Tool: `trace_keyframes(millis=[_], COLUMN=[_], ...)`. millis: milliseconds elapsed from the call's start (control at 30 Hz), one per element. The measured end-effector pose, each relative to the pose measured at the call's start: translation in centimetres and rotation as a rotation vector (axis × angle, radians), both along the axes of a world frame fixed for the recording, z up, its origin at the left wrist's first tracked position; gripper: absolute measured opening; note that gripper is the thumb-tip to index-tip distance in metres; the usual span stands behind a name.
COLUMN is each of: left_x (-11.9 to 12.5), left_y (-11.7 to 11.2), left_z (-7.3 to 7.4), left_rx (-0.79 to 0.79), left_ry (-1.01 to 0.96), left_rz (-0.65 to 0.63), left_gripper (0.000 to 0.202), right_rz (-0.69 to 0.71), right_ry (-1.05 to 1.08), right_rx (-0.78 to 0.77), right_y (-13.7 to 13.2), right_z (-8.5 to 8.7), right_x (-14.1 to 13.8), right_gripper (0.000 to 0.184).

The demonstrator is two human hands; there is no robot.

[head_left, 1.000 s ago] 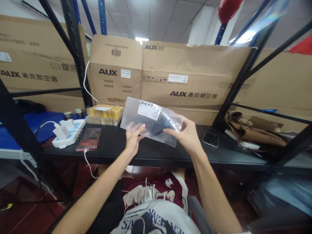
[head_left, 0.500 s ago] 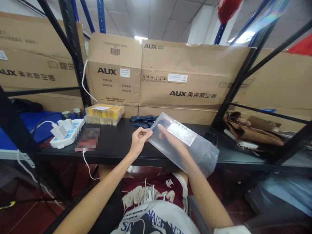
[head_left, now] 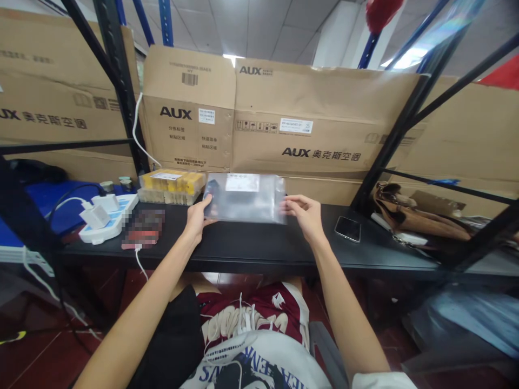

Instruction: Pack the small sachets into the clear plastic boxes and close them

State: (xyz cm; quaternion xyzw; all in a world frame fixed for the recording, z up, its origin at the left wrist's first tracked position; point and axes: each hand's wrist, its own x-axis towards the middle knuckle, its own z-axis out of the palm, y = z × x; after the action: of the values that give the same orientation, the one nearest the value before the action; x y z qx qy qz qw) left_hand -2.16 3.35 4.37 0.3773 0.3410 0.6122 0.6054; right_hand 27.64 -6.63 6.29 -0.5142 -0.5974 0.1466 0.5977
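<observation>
Two bare forearms reach forward over a printed white shirt (head_left: 259,362) and maroon shorts (head_left: 300,308), both at six o'clock with the clear bag (head_left: 263,208) taken as the dial's centre. Past the knees runs the front edge of a black bench (head_left: 251,248). On it, between eight and nine o'clock, lies a flat reddish item (head_left: 143,229) blurred into squares, a white cable plugged into its near end. A dark-screened phone (head_left: 347,229) lies between three and four.

Of the hands, the left hand (head_left: 198,216) is nearly closed on the bag's nine o'clock edge, thumb in front and fingers mostly hidden. The right hand (head_left: 305,213) is half curled at three o'clock, its fingertips drawn together at the opposite edge; blur hides whether they pinch it. The bag spans the gap between them above the bench, broadside, with a white label (head_left: 243,182) along its top. Something dark shows at its left end; inside or behind, I cannot tell.

Near nine o'clock sits a white power strip (head_left: 121,208) with two plugs; slightly above nine, a clear box with yellow contents (head_left: 172,186). A brown handbag (head_left: 433,219) lies at three. Farthest, from ten to two, stand AUX cardboard panels (head_left: 324,102).
</observation>
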Motion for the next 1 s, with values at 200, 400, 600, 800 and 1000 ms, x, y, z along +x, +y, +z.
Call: trace_keyframes(millis=[200,400,600,800,1000], left_x=[0.1,0.7,0.7,0.5,0.5], left_y=[0.7,-0.1,-0.2,0.0,0.4], left_z=[-0.8,-0.6,-0.6,-0.7,-1.1], left_rx=[-0.057,-0.050,-0.040,-0.050,-0.057], left_ry=[-0.081,-0.065,-0.032,-0.025,-0.039], left_rz=[0.124,0.012,-0.019,-0.018,-0.009], left_gripper=[0.021,0.024,0.026,0.026,0.028], right_rz=[-0.126,-0.104,-0.101,-0.096,0.091], right_ry=[-0.320,-0.575,-0.722,-0.724,-0.705], right_rx=[-0.075,-0.203,-0.298,-0.385,-0.499], right_y=[2.4,2.5,2.4,1.9,0.0], right_z=[-3.3,-3.6,-3.5,-2.6,-0.4], right_x=[1.7,1.2,0.0,-0.7,0.6], right_gripper=[0.045,0.045,0.036,0.047,0.063])
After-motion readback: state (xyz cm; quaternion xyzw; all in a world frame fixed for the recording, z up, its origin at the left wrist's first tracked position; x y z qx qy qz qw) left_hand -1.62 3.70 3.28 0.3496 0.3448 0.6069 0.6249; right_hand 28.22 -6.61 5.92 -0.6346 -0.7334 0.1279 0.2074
